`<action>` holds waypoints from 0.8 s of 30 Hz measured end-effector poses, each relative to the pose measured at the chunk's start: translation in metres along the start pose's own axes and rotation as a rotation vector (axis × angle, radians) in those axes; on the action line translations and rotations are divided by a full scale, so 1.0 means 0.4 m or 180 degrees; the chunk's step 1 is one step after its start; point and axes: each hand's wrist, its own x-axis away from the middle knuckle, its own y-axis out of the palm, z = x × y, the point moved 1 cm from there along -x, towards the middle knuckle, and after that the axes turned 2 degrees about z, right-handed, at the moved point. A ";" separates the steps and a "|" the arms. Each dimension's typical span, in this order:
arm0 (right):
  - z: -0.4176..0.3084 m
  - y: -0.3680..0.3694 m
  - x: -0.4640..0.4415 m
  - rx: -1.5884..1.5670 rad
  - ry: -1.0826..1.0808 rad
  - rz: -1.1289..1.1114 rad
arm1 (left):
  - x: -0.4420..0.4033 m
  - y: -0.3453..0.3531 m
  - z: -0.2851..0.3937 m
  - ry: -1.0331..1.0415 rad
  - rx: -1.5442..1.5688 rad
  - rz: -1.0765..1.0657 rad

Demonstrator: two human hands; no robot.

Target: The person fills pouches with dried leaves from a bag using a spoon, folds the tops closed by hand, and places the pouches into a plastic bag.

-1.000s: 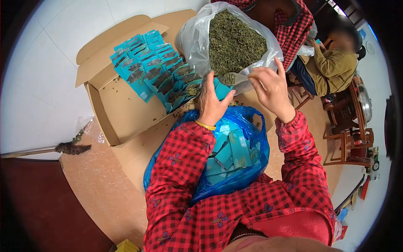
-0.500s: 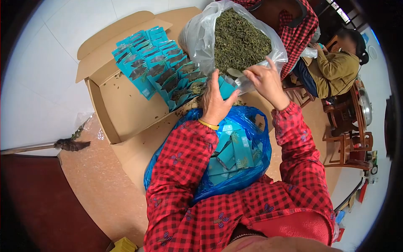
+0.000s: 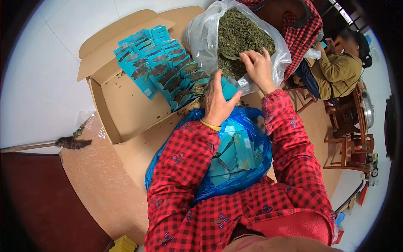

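fingers [image 3: 217, 84] of the left hand [image 3: 218, 106] grip a teal packet [image 3: 229, 88] at the near edge of a clear plastic bag [image 3: 200, 40], while those of the right hand [image 3: 259, 72] pinch a scoop [image 3: 229, 56] over the dried leaves [image 3: 249, 31] inside that bag. filled teal packets [image 3: 145, 63] stand in rows in a cardboard box [image 3: 131, 110] to the left. loose packets [image 3: 242, 152] in a blue bag [image 3: 265, 161] nearer the body carry pale leaf prints and small whitish marks, any lettering too small to read.
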 end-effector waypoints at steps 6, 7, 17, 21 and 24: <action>-0.059 -0.143 0.046 -0.0127 -0.0403 0.0012 | -0.002 0.002 -0.005 0.0235 -0.0094 0.0137; -0.072 -0.165 0.056 -0.0153 -0.0485 0.0004 | -0.001 0.003 -0.005 0.0235 -0.0086 0.0136; -0.164 -0.256 0.115 0.0437 -0.1499 -0.0276 | -0.001 0.006 -0.007 0.0121 0.0016 0.0101; -0.145 -0.255 0.100 0.0451 -0.1467 -0.0063 | 0.000 0.007 -0.010 0.0156 -0.0015 0.0124; -0.096 -0.216 0.094 0.0516 -0.0982 -0.0298 | -0.001 0.006 -0.011 0.0195 -0.0034 0.0139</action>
